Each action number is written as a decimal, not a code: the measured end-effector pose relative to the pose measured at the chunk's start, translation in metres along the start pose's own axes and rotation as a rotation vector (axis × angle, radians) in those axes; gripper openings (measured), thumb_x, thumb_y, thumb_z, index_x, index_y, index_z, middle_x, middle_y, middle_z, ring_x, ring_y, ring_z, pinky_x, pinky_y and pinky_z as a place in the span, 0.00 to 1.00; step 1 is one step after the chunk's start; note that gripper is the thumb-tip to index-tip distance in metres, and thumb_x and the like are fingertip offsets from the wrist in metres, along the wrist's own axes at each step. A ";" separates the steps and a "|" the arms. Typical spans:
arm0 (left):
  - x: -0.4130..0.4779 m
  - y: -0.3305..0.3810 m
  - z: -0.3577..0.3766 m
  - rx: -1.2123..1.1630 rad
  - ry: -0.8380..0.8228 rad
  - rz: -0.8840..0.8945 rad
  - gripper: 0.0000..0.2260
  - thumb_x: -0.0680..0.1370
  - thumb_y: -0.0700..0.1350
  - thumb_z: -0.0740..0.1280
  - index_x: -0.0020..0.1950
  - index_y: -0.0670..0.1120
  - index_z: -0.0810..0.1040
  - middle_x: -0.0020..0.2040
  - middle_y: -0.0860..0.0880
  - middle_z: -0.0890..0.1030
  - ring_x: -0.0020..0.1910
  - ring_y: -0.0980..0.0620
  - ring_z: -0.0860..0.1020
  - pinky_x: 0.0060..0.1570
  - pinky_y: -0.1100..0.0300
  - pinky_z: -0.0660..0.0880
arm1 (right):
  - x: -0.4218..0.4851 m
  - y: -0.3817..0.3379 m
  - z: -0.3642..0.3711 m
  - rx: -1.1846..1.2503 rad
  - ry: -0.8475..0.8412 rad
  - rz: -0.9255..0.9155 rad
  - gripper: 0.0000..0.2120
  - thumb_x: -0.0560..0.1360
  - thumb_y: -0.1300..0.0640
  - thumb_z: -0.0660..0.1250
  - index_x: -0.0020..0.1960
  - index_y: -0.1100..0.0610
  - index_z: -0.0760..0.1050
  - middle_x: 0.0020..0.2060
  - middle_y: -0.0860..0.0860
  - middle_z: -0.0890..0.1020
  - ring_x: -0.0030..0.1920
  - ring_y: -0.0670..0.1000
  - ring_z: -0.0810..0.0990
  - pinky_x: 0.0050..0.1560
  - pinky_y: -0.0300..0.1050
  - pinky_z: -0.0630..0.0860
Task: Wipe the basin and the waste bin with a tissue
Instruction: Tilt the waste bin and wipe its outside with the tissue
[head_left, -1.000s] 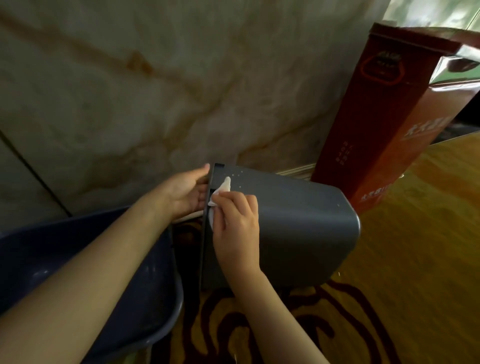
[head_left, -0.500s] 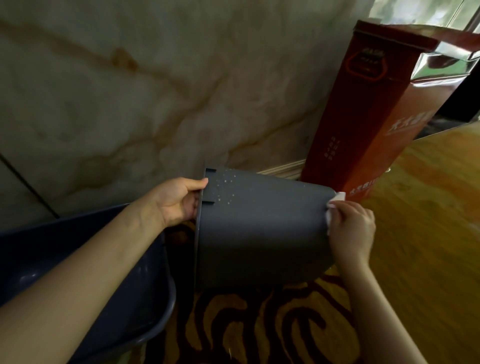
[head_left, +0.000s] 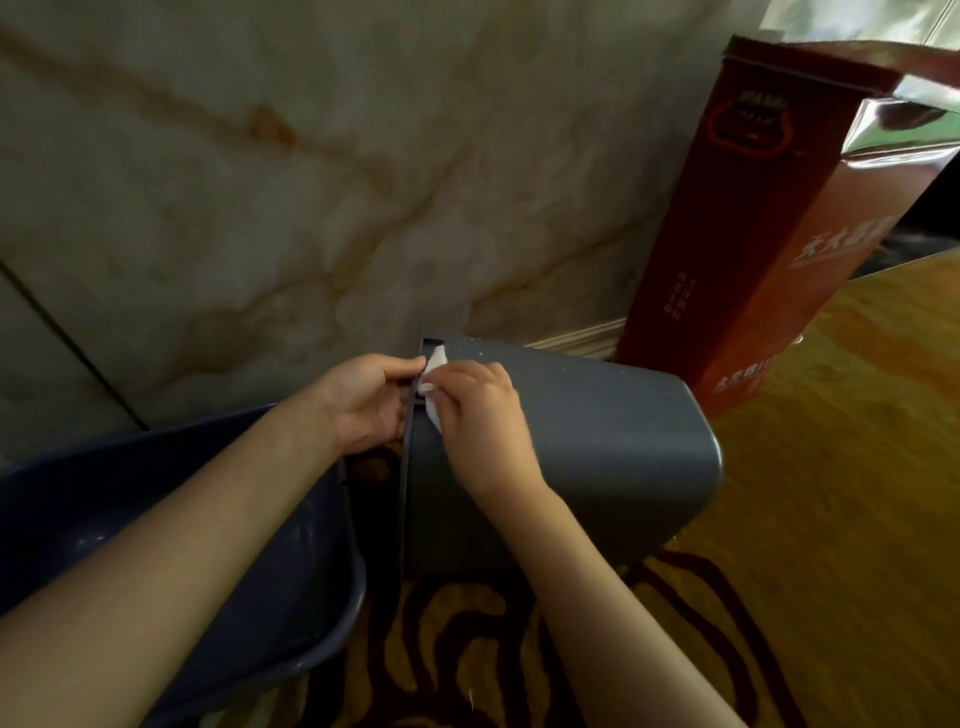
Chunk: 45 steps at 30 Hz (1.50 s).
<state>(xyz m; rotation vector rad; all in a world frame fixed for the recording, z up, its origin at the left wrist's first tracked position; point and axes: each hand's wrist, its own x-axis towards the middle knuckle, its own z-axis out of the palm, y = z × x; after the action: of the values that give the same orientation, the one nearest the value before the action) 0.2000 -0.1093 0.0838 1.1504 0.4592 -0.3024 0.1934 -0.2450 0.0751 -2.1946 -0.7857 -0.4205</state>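
A dark grey waste bin (head_left: 613, 457) lies on its side on the floor, its open mouth facing left and its base to the right. My left hand (head_left: 366, 402) grips the bin's rim at the top left. My right hand (head_left: 480, 421) presses a white tissue (head_left: 434, 387) against the bin's outer wall, right beside the rim. Most of the tissue is hidden under my fingers. A dark blue basin (head_left: 311, 587) sits at the lower left, partly covered by my left forearm.
A tall dark red carton (head_left: 769, 234) stands against the marble wall (head_left: 260, 182) just behind the bin's base. Under the bin is a floor with a brown and gold swirl pattern (head_left: 467, 649), and shiny golden floor (head_left: 857, 467) spreads to the right.
My right hand slid the tissue along the bin's wall from the rim to the base, and has now come back to the rim. My left hand has kept its hold on the rim.
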 end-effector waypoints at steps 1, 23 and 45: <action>0.000 0.000 0.000 -0.004 0.001 -0.001 0.12 0.80 0.42 0.55 0.45 0.40 0.77 0.39 0.43 0.80 0.43 0.46 0.76 0.51 0.53 0.72 | 0.001 -0.001 0.002 0.008 -0.016 -0.011 0.09 0.74 0.68 0.63 0.50 0.62 0.80 0.49 0.58 0.83 0.48 0.59 0.74 0.49 0.44 0.67; 0.005 0.001 -0.002 -0.006 -0.032 -0.009 0.12 0.80 0.43 0.55 0.45 0.41 0.76 0.37 0.45 0.80 0.36 0.50 0.79 0.41 0.56 0.77 | -0.059 0.002 -0.003 -0.178 0.160 0.034 0.11 0.73 0.60 0.60 0.52 0.57 0.77 0.48 0.53 0.82 0.47 0.51 0.76 0.48 0.33 0.65; 0.011 0.000 -0.013 0.067 -0.110 0.009 0.14 0.80 0.47 0.54 0.52 0.44 0.78 0.42 0.47 0.83 0.41 0.51 0.82 0.49 0.54 0.77 | -0.034 0.046 -0.028 -0.080 0.376 0.224 0.13 0.74 0.65 0.62 0.57 0.58 0.76 0.52 0.55 0.80 0.53 0.52 0.74 0.49 0.33 0.66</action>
<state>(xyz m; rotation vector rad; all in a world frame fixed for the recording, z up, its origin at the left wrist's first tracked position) 0.2072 -0.0968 0.0739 1.1940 0.3493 -0.3732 0.1963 -0.3039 0.0517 -2.1550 -0.3216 -0.7326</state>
